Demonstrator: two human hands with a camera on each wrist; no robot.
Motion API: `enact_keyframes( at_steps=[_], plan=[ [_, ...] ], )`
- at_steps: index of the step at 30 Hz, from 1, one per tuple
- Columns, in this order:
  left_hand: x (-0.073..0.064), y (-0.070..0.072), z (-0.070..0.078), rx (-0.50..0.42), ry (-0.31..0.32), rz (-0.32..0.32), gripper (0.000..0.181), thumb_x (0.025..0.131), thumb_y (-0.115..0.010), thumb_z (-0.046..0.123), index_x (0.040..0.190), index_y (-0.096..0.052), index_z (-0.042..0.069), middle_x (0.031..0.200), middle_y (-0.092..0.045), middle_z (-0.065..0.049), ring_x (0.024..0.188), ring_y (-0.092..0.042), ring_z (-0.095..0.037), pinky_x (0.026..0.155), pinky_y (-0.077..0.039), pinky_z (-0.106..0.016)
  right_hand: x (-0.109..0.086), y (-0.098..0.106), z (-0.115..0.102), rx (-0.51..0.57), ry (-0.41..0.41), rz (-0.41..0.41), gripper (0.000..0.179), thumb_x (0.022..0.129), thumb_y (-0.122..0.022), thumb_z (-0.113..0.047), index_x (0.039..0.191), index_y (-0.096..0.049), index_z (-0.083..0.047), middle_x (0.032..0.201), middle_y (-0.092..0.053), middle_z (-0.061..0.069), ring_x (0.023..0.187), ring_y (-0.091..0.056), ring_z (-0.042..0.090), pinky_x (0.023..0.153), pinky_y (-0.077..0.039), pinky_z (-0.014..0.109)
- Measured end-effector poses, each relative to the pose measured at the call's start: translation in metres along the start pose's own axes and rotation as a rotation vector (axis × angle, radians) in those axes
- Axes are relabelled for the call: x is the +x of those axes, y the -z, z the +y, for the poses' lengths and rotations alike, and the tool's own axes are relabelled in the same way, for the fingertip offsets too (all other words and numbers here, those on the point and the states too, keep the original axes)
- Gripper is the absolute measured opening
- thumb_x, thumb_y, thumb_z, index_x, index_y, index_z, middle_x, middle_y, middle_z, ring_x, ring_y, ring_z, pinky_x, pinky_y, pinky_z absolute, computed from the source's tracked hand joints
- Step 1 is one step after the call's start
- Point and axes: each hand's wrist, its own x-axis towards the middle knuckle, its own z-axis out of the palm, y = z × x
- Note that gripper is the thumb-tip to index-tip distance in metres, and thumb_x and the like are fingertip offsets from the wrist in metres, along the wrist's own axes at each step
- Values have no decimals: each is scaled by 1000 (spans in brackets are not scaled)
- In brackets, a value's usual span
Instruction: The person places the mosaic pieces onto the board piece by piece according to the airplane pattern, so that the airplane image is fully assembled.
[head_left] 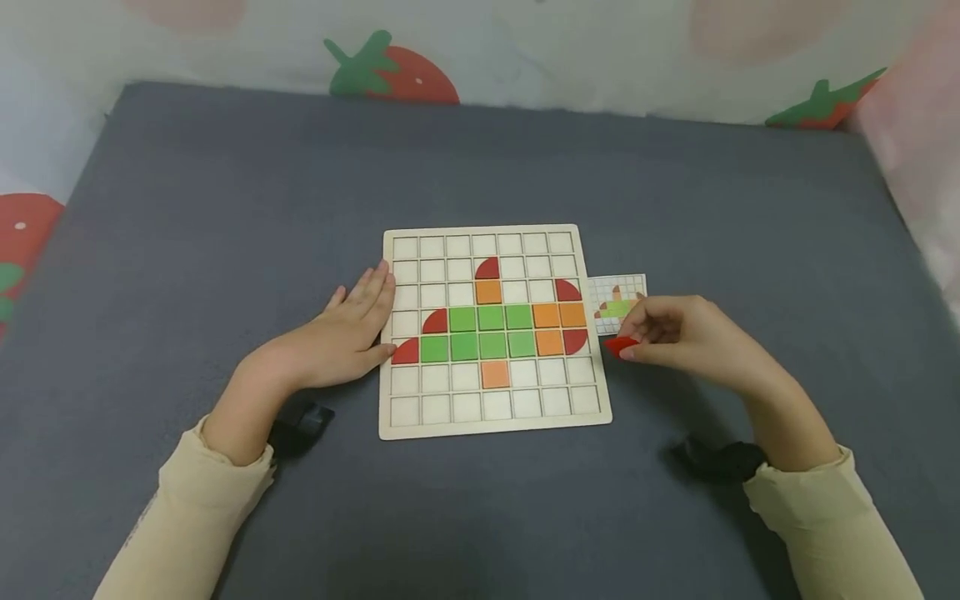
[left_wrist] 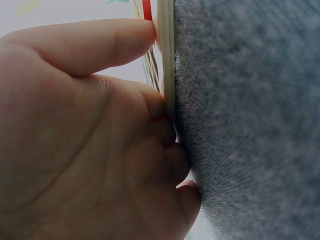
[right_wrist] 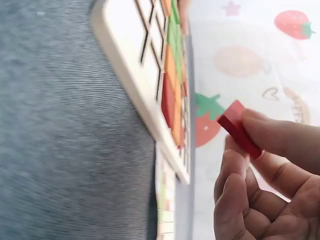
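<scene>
A square wooden grid board [head_left: 495,425] lies on the table with green and orange square tiles and red quarter-round tiles in its cells. Along its left edge rests my left hand [head_left: 330,337], fingers fairly straight, the thumb and fingertips touching the rim. My right hand [head_left: 686,342] is raised just off the board's right edge. Between thumb and fingers it pinches a red tile [right_wrist: 240,129], whose full outline the fingers partly cover. Beneath that hand, a small printed pattern card [head_left: 607,321] sticks out from the board's right side, partly hidden by the fingers.
Dark grey cloth covers the table [head_left: 480,517]. A pale curtain or wall covering with strawberry prints [head_left: 412,75] stands behind the far edge. Dark wrist devices [head_left: 300,425] sit under both cuffs, close to the table surface.
</scene>
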Motion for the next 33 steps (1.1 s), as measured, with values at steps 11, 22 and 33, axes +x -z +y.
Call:
enact_keyframes(
  at_steps=[11,22,33],
  plan=[
    [4,0,1,20,-2,-6,75,101,-41,26,147,11,-4,153,21,-17,141,15,-31,111,1,-54,-10,6,-1,70,136,-84,16,87,-65,0,102,-68,-3,99,-62,7,86,-59,13,72,-52,22],
    [4,2,0,17,16,-9,75,101,-40,25,146,12,-4,153,22,-16,141,15,-31,111,2,-54,27,-34,-26,126,125,-202,8,81,-73,-4,85,-66,-5,80,-66,2,71,-61,17,65,-50,26],
    [1,2,2,13,14,-15,75,101,-40,26,147,12,-4,153,22,-16,141,16,-30,111,2,-53,44,-76,-47,21,234,-279,9,82,-69,2,88,-71,-4,77,-67,-4,71,-61,9,66,-51,27]
  ],
)
